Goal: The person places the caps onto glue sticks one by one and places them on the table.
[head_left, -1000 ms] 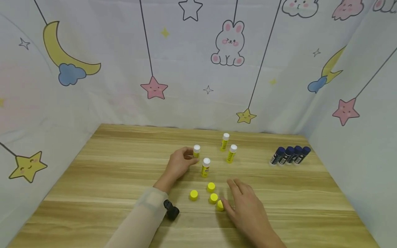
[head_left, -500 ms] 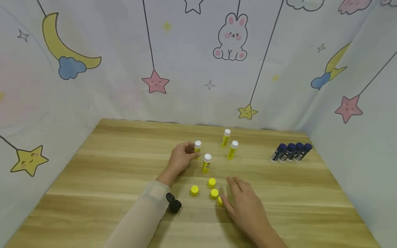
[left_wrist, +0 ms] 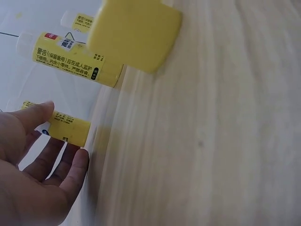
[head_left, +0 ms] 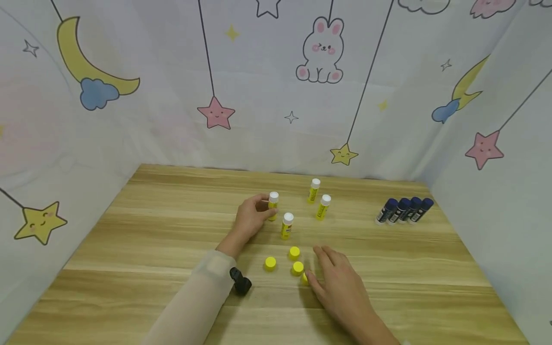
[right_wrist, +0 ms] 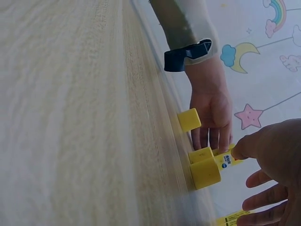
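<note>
My left hand (head_left: pixel 250 218) pinches a yellow glue stick (left_wrist: pixel 70 129) with a white top between thumb and fingers; the stick stands upright. Just to its right another such glue stick (head_left: pixel 286 227) stands by itself. Several round yellow caps lie on the wooden table in front of the sticks, among them a left cap (head_left: pixel 270 263) and a back cap (head_left: pixel 294 253). My right hand (head_left: pixel 342 287) is low over the table, fingers loosely extended, its thumb overlapping the rightmost cap (head_left: pixel 304 279) and partly hiding it.
Two more yellow glue sticks stand farther back, one at the rear (head_left: pixel 314 190) and one nearer (head_left: pixel 323 207). At the right, several dark blue-capped tubes (head_left: pixel 404 212) lean in a row. A printed white curtain (head_left: pixel 258 143) closes off the table's back and sides.
The head view has tilted down slightly, so everything sits higher in it. More of the held glue stick shows beside my left thumb. My right thumb covers more of the rightmost cap.
</note>
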`<state>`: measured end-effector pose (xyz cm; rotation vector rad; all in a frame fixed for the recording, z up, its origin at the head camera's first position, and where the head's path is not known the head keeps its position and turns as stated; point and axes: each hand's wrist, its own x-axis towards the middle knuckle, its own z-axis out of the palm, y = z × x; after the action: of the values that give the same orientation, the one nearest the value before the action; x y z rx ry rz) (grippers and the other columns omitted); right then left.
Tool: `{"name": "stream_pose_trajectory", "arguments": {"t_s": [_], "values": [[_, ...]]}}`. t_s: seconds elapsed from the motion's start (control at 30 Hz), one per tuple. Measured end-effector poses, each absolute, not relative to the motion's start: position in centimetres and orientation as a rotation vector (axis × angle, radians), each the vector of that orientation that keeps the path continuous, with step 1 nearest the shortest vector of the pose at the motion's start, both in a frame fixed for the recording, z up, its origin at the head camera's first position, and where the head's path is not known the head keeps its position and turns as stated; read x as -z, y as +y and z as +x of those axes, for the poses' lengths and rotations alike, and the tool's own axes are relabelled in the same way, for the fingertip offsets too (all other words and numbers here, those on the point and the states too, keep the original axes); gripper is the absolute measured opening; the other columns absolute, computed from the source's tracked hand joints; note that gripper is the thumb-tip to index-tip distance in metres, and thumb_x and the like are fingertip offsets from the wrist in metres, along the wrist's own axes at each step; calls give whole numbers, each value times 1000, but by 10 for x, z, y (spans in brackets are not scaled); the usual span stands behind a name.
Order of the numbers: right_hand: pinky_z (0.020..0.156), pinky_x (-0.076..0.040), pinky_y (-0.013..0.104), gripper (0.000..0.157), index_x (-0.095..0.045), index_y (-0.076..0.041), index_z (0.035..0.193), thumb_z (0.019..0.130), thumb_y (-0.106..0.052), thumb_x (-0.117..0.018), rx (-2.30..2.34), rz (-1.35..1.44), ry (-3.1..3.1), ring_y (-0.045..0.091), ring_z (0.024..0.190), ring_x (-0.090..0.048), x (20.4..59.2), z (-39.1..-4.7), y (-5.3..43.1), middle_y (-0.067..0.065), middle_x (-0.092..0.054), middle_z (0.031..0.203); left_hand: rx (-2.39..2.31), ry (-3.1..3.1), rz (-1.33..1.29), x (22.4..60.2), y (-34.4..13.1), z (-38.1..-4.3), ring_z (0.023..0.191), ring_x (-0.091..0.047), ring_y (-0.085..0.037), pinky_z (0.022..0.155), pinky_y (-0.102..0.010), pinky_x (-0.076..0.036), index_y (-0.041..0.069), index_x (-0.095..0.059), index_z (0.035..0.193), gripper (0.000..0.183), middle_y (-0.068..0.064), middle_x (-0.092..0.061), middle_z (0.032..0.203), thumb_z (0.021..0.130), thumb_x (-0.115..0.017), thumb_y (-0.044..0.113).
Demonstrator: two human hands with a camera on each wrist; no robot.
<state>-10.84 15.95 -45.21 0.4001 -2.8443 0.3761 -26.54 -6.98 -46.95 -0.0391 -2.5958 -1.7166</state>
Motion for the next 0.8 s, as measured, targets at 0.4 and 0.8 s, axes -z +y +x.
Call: {"name": "stream_pose_trajectory", "arguments": {"t_s": [0.4,0.8], "values": [[103,-50,49,55,-61,-5,135,91,-35,-77,-499,461,-2832,32,123,-59,453,-109,160,12,-62,134,1721,-2543,5,467,-86,-261,106,-67,-26,96,-45,-53,15,-71,120,36,-9,-72,114,86,-83,19],[110,-44,51,61,-59,-4,137,91,-38,-76,-505,465,-2836,34,132,-52,456,-114,164,17,-56,142,1642,-2563,-44,452,-121,-237,108,-67,-26,93,-46,-55,15,-71,120,36,-8,-72,114,86,-83,19]]}}
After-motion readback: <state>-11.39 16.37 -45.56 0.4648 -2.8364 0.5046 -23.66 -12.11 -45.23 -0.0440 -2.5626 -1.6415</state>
